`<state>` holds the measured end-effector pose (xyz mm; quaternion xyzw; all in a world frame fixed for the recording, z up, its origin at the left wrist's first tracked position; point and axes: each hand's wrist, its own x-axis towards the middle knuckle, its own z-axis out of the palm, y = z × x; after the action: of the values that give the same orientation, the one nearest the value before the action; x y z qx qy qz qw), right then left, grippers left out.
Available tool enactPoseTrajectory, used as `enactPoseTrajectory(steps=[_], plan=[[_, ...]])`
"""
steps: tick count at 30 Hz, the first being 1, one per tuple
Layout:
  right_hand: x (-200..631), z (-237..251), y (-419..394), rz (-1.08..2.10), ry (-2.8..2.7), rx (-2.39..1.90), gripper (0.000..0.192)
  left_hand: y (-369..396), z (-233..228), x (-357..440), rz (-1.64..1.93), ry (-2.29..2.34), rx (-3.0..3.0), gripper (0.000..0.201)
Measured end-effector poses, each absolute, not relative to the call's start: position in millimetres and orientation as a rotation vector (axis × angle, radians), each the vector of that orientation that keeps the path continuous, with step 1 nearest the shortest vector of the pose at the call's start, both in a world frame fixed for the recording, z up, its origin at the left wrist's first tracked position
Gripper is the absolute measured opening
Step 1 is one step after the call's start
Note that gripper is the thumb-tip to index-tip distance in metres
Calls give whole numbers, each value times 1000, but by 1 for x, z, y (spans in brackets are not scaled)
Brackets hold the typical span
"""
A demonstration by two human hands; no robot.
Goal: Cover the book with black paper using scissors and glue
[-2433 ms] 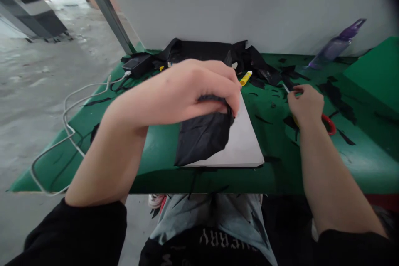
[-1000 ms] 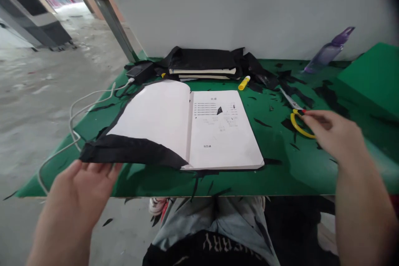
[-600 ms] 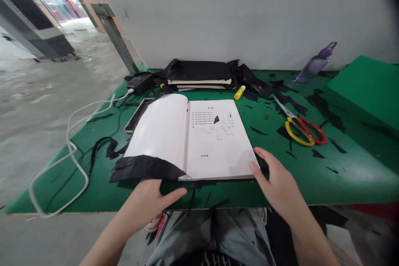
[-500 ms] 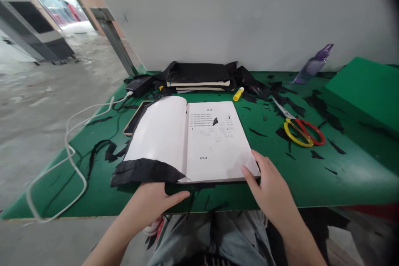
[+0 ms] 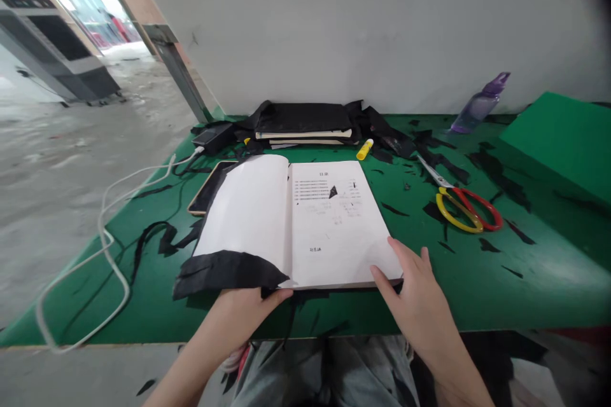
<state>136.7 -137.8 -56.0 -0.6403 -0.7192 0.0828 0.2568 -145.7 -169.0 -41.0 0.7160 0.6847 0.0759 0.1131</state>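
An open book (image 5: 341, 229) lies on the green tabletop, its right page printed with a few lines and a small black scrap on it. Black paper is wrapped round the left cover and folded over as a flap (image 5: 229, 270) along the lower edge. My left hand (image 5: 243, 308) reaches under that flap; its fingers are hidden beneath and the thumb rests at the book's bottom edge near the spine. At the lower right corner, my right hand (image 5: 413, 283) grips the book, thumb at the front edge and fingers along the right side.
Scissors (image 5: 461, 203) with yellow and red handles lie to the right, among black scraps. A yellow glue stick (image 5: 365, 149), a black-covered stack of books (image 5: 305, 117) and a purple bottle (image 5: 480, 105) stand further back. A phone (image 5: 203, 194) and white cable (image 5: 102, 222) are left.
My left thumb has moved up to the book's bottom edge. My right hand stays at the lower right corner, one finger now raised. The whole view has shifted slightly.
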Motion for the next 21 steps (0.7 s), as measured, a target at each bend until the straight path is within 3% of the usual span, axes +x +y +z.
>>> enactPoseTrajectory(steps=[14, 21], plan=[[202, -56, -120, 113, -1731, -1998, 62, -146, -51, -58, 394, 1822, 2323, 38], [228, -45, -118, 137, -1686, -2025, 59, -148, -30, -71, 443, 1766, 2127, 45]])
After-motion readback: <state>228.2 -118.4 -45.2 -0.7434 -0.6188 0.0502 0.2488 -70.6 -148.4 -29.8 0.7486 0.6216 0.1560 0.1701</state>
